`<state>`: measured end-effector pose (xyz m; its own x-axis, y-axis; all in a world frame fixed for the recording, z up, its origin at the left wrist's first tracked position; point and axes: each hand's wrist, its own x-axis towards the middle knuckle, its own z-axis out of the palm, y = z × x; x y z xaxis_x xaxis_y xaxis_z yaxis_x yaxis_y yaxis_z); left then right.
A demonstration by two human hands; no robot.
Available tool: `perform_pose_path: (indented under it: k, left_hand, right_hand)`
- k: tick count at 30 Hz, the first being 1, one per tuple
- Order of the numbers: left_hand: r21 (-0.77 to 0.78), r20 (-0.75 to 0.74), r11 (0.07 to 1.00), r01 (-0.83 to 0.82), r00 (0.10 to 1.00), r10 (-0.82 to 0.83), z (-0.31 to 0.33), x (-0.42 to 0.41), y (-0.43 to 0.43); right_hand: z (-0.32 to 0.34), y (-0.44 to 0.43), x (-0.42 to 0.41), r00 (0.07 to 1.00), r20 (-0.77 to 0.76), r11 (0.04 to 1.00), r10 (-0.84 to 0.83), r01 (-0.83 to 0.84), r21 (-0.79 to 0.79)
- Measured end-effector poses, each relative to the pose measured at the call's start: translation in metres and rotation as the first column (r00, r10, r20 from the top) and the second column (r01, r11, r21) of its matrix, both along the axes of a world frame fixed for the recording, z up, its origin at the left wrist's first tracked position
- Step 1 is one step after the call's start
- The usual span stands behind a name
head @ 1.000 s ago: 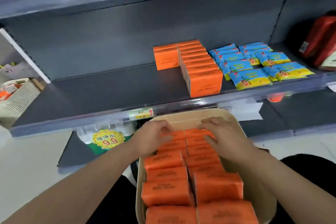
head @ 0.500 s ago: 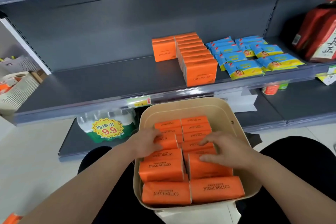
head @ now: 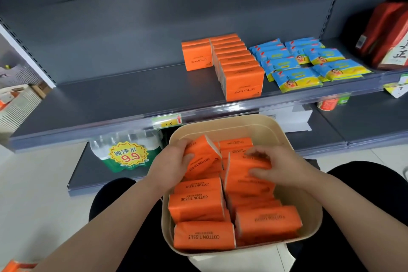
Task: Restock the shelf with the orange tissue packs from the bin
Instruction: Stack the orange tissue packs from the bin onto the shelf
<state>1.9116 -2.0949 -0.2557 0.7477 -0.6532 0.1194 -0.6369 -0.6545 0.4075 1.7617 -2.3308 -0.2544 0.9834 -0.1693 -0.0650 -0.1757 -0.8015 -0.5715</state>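
Note:
A beige bin [head: 220, 125] sits on my lap, filled with several orange tissue packs [head: 196, 204]. My left hand [head: 171, 163] grips a tilted orange pack [head: 202, 157] at the bin's far left, lifted above the others. My right hand [head: 280, 165] grips another orange pack [head: 247, 178] on the bin's right side, raised on edge. On the grey shelf [head: 114, 95] ahead stands a row of orange packs [head: 238, 70], with one more pack [head: 196, 56] behind to the left.
Blue and yellow wipe packs [head: 302, 62] lie right of the orange row. A red package [head: 388, 35] stands at the far right. Bottled water with a 9.9 price sticker [head: 128, 154] sits on the low shelf. A white basket [head: 15, 104] is at the left.
Both hands have gone from resting on the packs to gripping one each. The two packs have been tipped up and lifted out of the rows in the bin.

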Motion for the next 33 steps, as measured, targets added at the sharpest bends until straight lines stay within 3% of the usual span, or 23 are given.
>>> perform_pose_path:
  k: [3,5,10,16,26,33]
  left_hand:
    - [0.036,0.01,0.999,-0.024,1.0,0.023,-0.002,0.003,-0.006]
    - [0.096,0.007,0.995,-0.018,1.0,0.018,-0.006,0.004,-0.01]
    - [0.254,-0.064,0.967,0.035,0.998,-0.019,-0.012,0.007,-0.018]
    - [0.359,-0.08,0.932,0.059,0.996,-0.032,-0.012,0.014,-0.027]
    - [0.106,0.088,0.994,0.014,0.996,-0.023,0.038,0.027,-0.06]
    - [-0.05,0.208,0.994,-0.098,0.972,0.107,0.084,0.064,-0.071]
  right_hand:
    - [0.003,-0.002,0.009,0.995,0.094,0.983,-0.02,0.037,-0.181]
    - [-0.001,-0.001,0.012,0.997,0.078,0.962,0.001,0.02,-0.272]
    - [-0.012,0.001,0.016,0.992,-0.107,0.949,0.062,-0.092,-0.302]
    - [-0.01,-0.008,0.02,0.995,-0.092,0.962,0.028,-0.052,-0.269]
    - [0.021,-0.028,0.055,0.994,0.103,0.896,0.034,0.015,-0.445]
    - [0.019,-0.033,0.072,0.99,0.14,0.921,0.008,0.047,-0.387]
